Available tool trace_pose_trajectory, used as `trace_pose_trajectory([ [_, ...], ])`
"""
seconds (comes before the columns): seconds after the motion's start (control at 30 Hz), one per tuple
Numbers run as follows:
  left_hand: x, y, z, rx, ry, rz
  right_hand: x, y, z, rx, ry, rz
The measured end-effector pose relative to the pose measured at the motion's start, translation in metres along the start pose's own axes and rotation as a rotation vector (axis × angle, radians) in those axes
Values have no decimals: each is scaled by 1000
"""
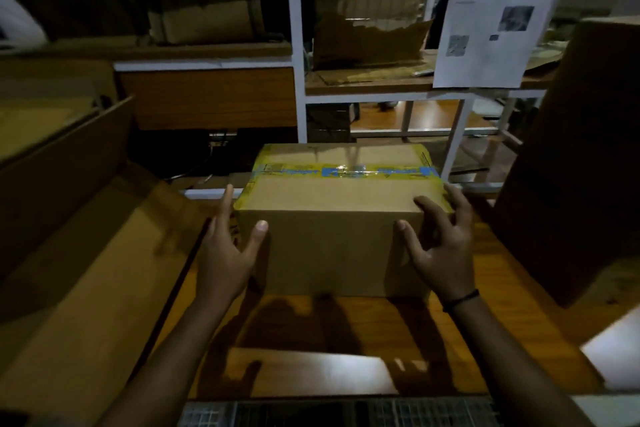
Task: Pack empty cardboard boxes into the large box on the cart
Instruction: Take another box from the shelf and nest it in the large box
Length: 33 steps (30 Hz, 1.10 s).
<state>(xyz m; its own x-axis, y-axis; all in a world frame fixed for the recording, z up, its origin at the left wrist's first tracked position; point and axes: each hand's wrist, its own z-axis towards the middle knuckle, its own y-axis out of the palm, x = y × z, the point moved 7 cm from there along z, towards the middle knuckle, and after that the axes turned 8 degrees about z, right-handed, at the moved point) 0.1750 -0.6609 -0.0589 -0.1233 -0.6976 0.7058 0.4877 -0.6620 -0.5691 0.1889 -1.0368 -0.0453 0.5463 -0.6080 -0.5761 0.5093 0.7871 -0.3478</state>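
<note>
A: Entry, head view. Where is the box (339, 218)?

B: Centre of the worktop (502, 322), standing upright, its bottom edge meeting the wood. The flaps are closed, with yellow and blue tape (346, 170) running left to right across the top.

A: Left hand (225, 253)?

B: Spread. The fingers are straight and laid along the box's left side, and the thumb tip is on the near face. It is not curled round anything.

A: Right hand (440, 246)?

B: At the right near top corner. The thumb is on the near face, the forefinger lies on top, and the other fingers bend over the right edge. It grips the box there. There is a dark band (460, 300) on that wrist.

A: Is the box lifted?

B: Cannot tell; no gap shows beneath it.

A: The large box (86, 253)?

B: To the left, just beside the worktop, open, with one flap raised at its far side. The taped box is outside it. What it stands on is not visible.

A: Surroundings?

B: A white rack (298, 80) on the far side holds torn cardboard (370, 42). A printed sheet (495, 10) hangs at far right. A tall carton (571, 166) stands on the worktop to the right, apart from the box. The light is dim and the edges are blurred.
</note>
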Motion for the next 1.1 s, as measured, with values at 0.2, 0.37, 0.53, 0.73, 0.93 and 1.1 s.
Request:
trace_pose_trajectory([
  [0.2, -24, 31, -43, -141, -95, -86, 34, 6, -72, -33, 164, -7],
  [0.37, -48, 52, -60, -233, -199, -189, 43, 13, -90, -205, 252, -12],
  [0.53, -37, 41, -48, -161, -196, -225, 32, 11, -63, -238, 204, -37],
  [0.73, -6, 3, -17, -126, -54, -224, 1, -4, -16, -221, 39, -207],
  [0.93, -1, 5, -4, -144, 24, -48, -4, 10, -9, -248, 40, -145],
  [1.1, -8, 5, -6, -110, -3, -55, 2, 16, -11, -269, 110, -101],
])
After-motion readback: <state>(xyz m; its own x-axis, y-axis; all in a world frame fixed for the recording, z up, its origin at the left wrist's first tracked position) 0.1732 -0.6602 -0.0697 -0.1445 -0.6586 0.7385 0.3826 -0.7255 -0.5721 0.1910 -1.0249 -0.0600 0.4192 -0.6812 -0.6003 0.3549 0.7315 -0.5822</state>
